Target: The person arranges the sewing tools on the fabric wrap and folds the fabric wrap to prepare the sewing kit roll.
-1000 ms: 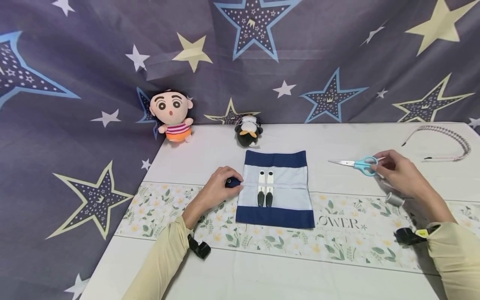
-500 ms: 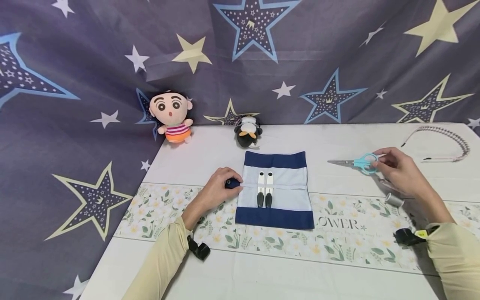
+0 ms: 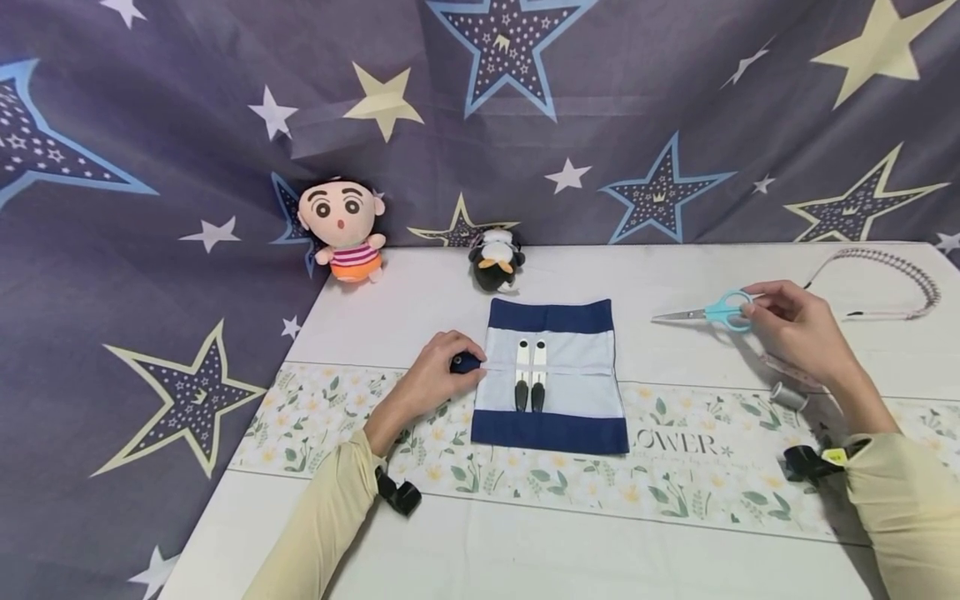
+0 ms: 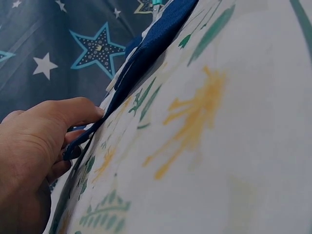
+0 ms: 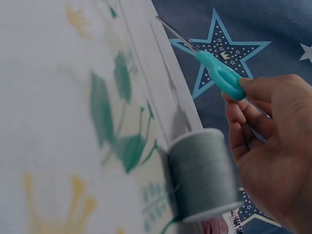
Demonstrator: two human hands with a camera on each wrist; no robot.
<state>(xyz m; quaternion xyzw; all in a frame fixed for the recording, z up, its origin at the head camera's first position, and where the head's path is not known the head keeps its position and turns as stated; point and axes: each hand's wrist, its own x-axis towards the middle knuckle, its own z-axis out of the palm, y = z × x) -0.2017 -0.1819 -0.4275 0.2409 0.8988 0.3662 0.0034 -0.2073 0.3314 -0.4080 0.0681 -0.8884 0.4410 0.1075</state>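
Observation:
In the head view a navy and light-blue cloth pouch (image 3: 549, 432) lies spread on the table. Two slim white tools with black ends (image 3: 531, 375) sit side by side under its middle band. My left hand (image 3: 442, 367) pinches the navy tab (image 3: 465, 362) on the pouch's left side; the left wrist view has thumb and fingers at the cloth edge (image 4: 80, 144). Over at the right, my right hand (image 3: 798, 329) pinches turquoise-handled scissors (image 3: 726, 311) by a finger loop. Their blades point left toward the pouch, held above the table in the right wrist view.
A grey thread spool (image 3: 789, 396) lies below my right hand, beside a pale pink strip (image 3: 791, 369) partly hidden by the hand. Farther back are a beaded headband (image 3: 930, 287), a penguin plush (image 3: 495, 262) and a doll plush (image 3: 345, 229). A starred curtain (image 3: 637, 125) hangs behind.
My right hand has raised the scissors and shifted slightly away from me and to the left. The left hand stays on the tab, and the pouch lies as before.

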